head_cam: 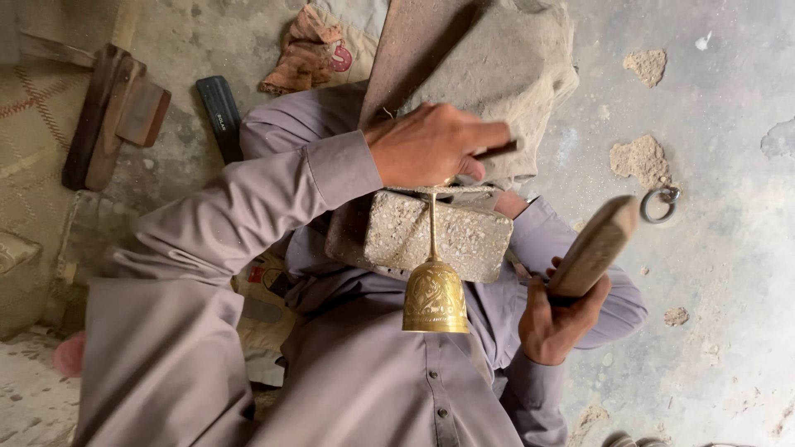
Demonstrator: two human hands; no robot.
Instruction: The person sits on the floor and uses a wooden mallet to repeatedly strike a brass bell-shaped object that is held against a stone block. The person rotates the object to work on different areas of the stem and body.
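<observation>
The left hand (435, 145) was closed round a thin tool (497, 150), pressing it to the brass bell (435, 294) propped against a block (439, 234). On the right, the right hand (559, 319) gripped a wooden mallet (595, 247), raised for striking.

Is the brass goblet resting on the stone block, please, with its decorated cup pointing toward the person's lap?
Yes: the brass goblet lies across the stone block, its engraved cup hanging past the block's edge over the grey clothing.

Stone block (439, 236) behind bell (435, 298); right floor (720, 273) open.
</observation>
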